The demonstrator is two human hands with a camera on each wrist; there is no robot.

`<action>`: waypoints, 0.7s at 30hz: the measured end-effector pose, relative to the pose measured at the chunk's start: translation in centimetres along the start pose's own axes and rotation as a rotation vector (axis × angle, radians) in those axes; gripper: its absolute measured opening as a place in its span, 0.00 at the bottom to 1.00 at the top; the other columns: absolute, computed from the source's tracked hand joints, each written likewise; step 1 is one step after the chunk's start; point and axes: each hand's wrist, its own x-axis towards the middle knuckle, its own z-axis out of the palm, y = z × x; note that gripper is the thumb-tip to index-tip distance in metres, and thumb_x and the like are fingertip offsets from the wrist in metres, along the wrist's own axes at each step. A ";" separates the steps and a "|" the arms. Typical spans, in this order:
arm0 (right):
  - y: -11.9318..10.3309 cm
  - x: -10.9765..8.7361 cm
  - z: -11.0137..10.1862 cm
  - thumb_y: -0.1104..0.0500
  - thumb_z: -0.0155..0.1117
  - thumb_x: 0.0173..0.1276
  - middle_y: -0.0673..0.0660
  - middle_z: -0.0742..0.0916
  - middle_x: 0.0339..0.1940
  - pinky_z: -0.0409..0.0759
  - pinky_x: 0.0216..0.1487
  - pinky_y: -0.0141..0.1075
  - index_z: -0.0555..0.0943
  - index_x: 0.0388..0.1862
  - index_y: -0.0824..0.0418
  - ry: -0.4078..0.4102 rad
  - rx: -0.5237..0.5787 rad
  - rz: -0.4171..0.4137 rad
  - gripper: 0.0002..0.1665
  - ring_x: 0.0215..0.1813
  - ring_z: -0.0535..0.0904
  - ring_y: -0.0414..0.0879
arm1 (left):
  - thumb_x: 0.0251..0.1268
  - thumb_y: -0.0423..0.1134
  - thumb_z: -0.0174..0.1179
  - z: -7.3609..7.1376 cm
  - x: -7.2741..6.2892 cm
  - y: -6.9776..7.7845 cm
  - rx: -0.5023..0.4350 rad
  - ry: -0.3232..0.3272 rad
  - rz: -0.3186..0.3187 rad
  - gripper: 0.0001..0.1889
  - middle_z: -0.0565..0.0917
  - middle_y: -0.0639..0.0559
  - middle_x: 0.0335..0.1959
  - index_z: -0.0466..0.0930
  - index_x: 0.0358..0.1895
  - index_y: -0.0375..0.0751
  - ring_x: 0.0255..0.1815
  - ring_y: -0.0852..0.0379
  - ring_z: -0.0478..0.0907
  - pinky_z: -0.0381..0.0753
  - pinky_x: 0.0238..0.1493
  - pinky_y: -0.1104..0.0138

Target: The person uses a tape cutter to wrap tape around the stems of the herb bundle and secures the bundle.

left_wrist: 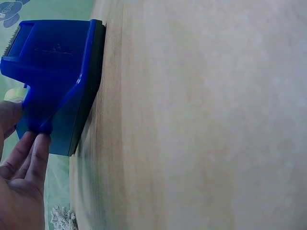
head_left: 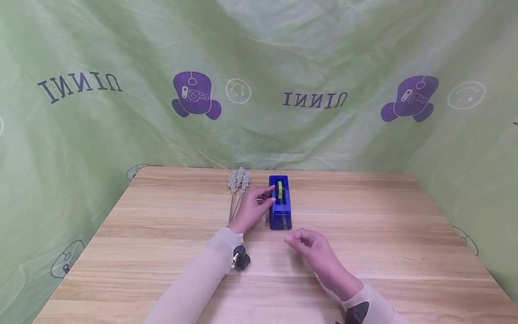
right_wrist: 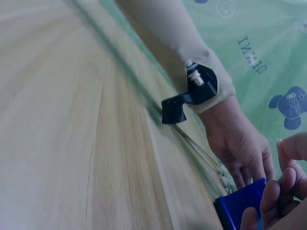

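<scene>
A blue tape dispenser (head_left: pixel 280 210) stands on the wooden table with a yellow-green tape roll (head_left: pixel 279 191) in it. My left hand (head_left: pixel 256 204) holds the dispenser from its left; the left wrist view shows fingertips (left_wrist: pixel 40 139) against its side wall and another digit up by the roll. In front of the dispenser, my right hand (head_left: pixel 313 247) pinches the end of a clear tape strip (head_left: pixel 284 221) between thumb and forefinger. A small shiny bit of tape (right_wrist: pixel 279 142) shows at the fingertip in the right wrist view.
Several dried flower stems (head_left: pixel 233 200) with pale grey heads lie left of the dispenser, partly behind my left wrist. A green printed curtain (head_left: pixel 259 139) hangs behind and beside the table (head_left: pixel 182 216). Black camera mounts (head_left: pixel 241 258) sit on both wrists.
</scene>
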 end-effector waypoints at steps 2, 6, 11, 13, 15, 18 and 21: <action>0.0 -0.1 0.0 0.56 0.68 0.74 0.58 0.89 0.50 0.74 0.64 0.38 0.84 0.43 0.68 0.000 0.006 -0.010 0.14 0.53 0.80 0.44 | 0.70 0.34 0.67 0.0 0.0 0.0 -0.003 0.000 0.001 0.24 0.84 0.40 0.54 0.80 0.68 0.38 0.54 0.48 0.84 0.87 0.58 0.65; 0.1 -0.6 0.0 0.55 0.68 0.74 0.56 0.89 0.46 0.74 0.61 0.37 0.84 0.42 0.69 -0.005 -0.006 -0.012 0.15 0.50 0.80 0.44 | 0.71 0.34 0.67 0.0 -0.1 0.0 -0.010 -0.004 -0.004 0.23 0.84 0.41 0.54 0.80 0.68 0.40 0.54 0.49 0.84 0.87 0.58 0.66; 0.3 -1.0 0.1 0.56 0.68 0.73 0.55 0.89 0.44 0.73 0.58 0.36 0.84 0.43 0.70 -0.026 0.013 -0.007 0.15 0.48 0.79 0.44 | 0.71 0.34 0.67 0.0 -0.1 0.0 -0.020 -0.001 -0.025 0.24 0.83 0.41 0.56 0.80 0.68 0.41 0.55 0.48 0.84 0.86 0.59 0.66; 0.4 -1.2 0.1 0.55 0.68 0.73 0.55 0.89 0.44 0.73 0.58 0.36 0.84 0.42 0.70 -0.028 0.020 -0.004 0.16 0.48 0.79 0.45 | 0.71 0.33 0.67 0.0 -0.1 0.0 -0.024 0.000 -0.028 0.23 0.83 0.40 0.56 0.80 0.68 0.40 0.56 0.48 0.84 0.86 0.59 0.66; 0.4 -1.4 0.0 0.55 0.68 0.74 0.56 0.89 0.45 0.73 0.60 0.37 0.84 0.42 0.68 -0.037 0.022 -0.002 0.15 0.50 0.79 0.46 | 0.70 0.33 0.67 0.1 -0.1 0.1 -0.026 0.000 -0.029 0.23 0.83 0.40 0.56 0.80 0.68 0.40 0.55 0.48 0.84 0.87 0.59 0.66; 0.4 -1.6 0.0 0.54 0.67 0.74 0.56 0.89 0.46 0.74 0.60 0.37 0.84 0.43 0.67 -0.056 0.028 -0.005 0.15 0.51 0.80 0.47 | 0.70 0.33 0.67 0.1 -0.1 0.3 -0.031 0.000 -0.030 0.23 0.84 0.39 0.55 0.80 0.67 0.39 0.55 0.47 0.85 0.87 0.59 0.65; 0.5 -1.8 0.0 0.54 0.67 0.74 0.57 0.89 0.46 0.74 0.59 0.37 0.83 0.43 0.68 -0.070 0.037 -0.007 0.15 0.50 0.80 0.47 | 0.70 0.32 0.67 0.1 -0.1 0.4 -0.032 0.003 -0.037 0.23 0.84 0.39 0.54 0.80 0.67 0.38 0.54 0.46 0.85 0.87 0.59 0.64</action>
